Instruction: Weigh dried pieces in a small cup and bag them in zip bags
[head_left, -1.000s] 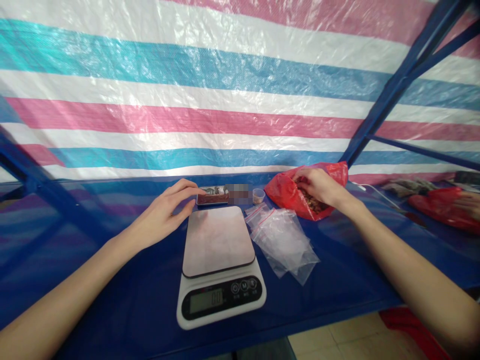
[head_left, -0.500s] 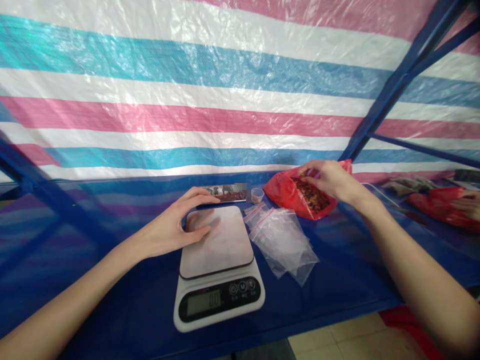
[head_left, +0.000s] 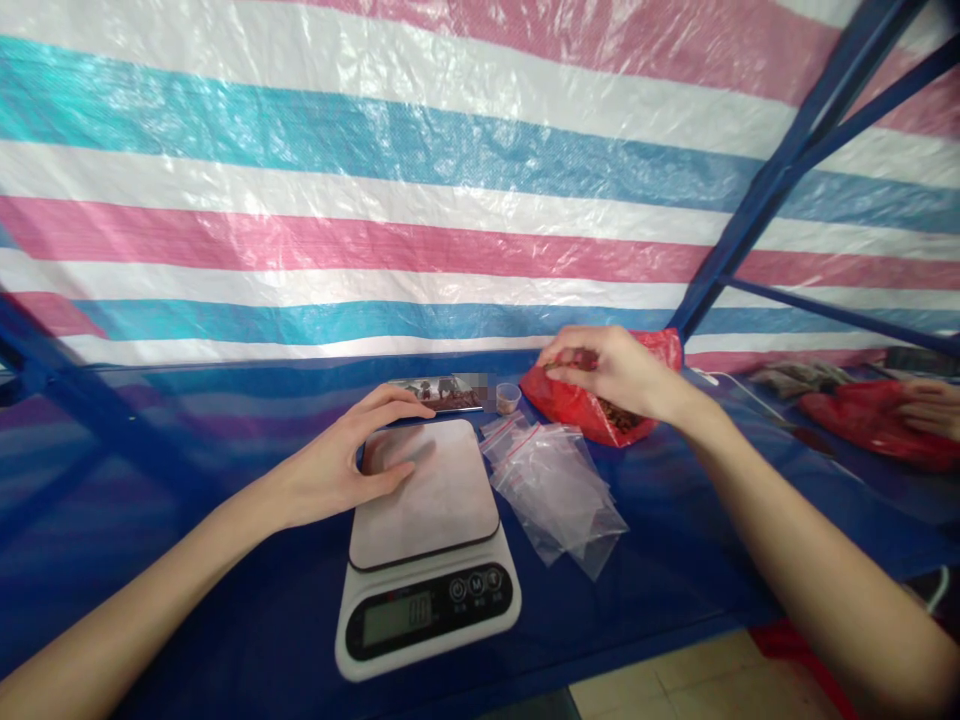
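A white kitchen scale (head_left: 426, 560) sits at the near edge of the blue table (head_left: 675, 560); everything else is placed from it. The scale has a pale, rounded-corner weighing plate, bare of any load, and a dark front panel with a small grey display and three round buttons; the digits on the display are too small to read.

The left hand (head_left: 352, 462) rests on the far left corner of the plate, its fingers (head_left: 397, 398) loosely curved and spread, thumb lying on the plate, holding nothing.

Behind and to the right of the scale lies a crumpled red plastic bag (head_left: 592, 405) with brownish dried pieces showing in its mouth. The right hand (head_left: 611, 368) hovers over that mouth, fingers drawn together in a pinch on some of the brown pieces.

Just right of the scale lies a loose fan of clear zip bags (head_left: 559, 485) with red seal strips. Behind the scale sit a phone (head_left: 442, 393) lying flat and a small clear cup (head_left: 508, 397). Far to the right, another person's hand (head_left: 926, 408) rests on a second red bag (head_left: 862, 422).
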